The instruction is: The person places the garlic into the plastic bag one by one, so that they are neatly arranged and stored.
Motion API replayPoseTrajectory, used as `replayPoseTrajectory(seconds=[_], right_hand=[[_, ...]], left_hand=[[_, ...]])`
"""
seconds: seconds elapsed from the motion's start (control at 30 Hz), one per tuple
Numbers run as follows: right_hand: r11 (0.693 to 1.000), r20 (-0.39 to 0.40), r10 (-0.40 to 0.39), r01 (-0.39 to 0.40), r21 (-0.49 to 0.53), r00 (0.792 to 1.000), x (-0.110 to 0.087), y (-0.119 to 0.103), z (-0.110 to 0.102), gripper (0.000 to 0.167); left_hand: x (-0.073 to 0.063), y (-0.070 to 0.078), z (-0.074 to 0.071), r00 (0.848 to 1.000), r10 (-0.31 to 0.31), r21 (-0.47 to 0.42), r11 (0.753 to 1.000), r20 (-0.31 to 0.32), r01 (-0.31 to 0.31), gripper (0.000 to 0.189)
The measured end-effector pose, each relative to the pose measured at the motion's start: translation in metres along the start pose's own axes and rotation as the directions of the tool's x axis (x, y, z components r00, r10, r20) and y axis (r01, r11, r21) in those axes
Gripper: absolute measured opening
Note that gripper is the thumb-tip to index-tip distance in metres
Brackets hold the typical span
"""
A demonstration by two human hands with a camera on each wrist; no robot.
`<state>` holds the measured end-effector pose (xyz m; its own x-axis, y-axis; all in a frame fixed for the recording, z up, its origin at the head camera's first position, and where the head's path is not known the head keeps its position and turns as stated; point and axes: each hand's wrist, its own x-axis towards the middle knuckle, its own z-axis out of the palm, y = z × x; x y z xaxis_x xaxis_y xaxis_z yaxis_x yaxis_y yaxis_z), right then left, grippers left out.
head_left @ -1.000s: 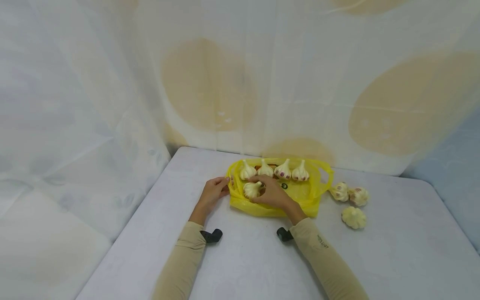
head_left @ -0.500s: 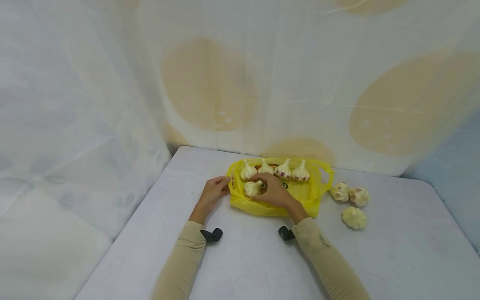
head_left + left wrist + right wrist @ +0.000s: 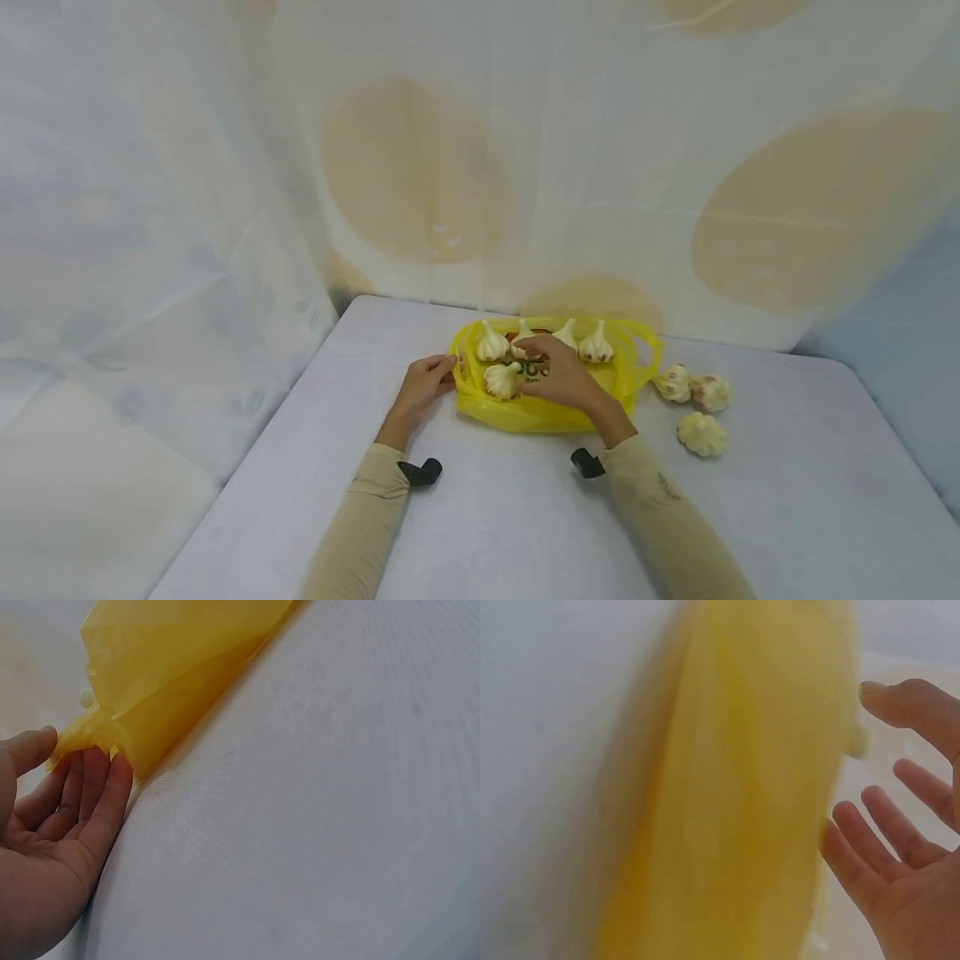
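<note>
A yellow plastic bag lies spread on the table with its mouth facing up. My left hand pinches the bag's left edge between thumb and fingers, as the left wrist view also shows. Inside, several garlic bulbs stand in a row along the back, among them one at the left and one at the right. A single garlic bulb sits in front of them at the left. My right hand hovers over the bag just right of that bulb, fingers apart and holding nothing; in the right wrist view its fingers are spread.
Three more garlic bulbs lie on the table right of the bag: one by its handle, one beside that, and one nearer the front. A patterned curtain hangs behind the white table.
My right hand has let go of the front garlic bulb and moved right, away from it. Printing on the bag's inside has come into view. The left hand keeps its grip on the edge.
</note>
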<state>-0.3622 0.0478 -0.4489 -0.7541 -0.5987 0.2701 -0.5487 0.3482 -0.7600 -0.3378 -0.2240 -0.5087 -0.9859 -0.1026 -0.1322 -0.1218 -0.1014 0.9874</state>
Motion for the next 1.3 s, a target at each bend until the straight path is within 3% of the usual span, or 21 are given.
replayPoseTrajectory(seconds=[0.3, 0.6, 0.8, 1.0, 1.3], right_hand=[[0.986, -0.060, -0.046, 0.036, -0.163, 0.997, -0.017, -0.012, -0.041, 0.065], [0.958, -0.100, -0.074, 0.043, -0.283, 0.992, -0.051, -0.016, -0.080, 0.067], [0.947, -0.140, -0.060, 0.012, -0.322, 0.988, -0.078, -0.014, -0.103, 0.066], [0.928, -0.181, -0.059, -0.012, -0.371, 0.982, -0.109, 0.001, -0.121, 0.065], [0.899, -0.222, 0.023, -0.117, -0.423, 0.975, -0.149, 0.016, -0.135, 0.067]], left_hand=[[0.003, 0.002, -0.001, 1.000, -0.006, 0.007, 1.000, 0.008, 0.006, 0.036], [0.009, -0.003, -0.004, 1.000, 0.000, 0.001, 1.000, -0.001, 0.000, 0.037], [0.012, -0.003, -0.008, 1.000, 0.011, -0.004, 1.000, 0.002, -0.011, 0.036], [0.012, -0.003, -0.008, 1.000, 0.012, 0.006, 1.000, 0.008, -0.012, 0.037], [0.012, -0.003, -0.009, 1.000, 0.026, -0.019, 0.999, 0.017, -0.026, 0.036]])
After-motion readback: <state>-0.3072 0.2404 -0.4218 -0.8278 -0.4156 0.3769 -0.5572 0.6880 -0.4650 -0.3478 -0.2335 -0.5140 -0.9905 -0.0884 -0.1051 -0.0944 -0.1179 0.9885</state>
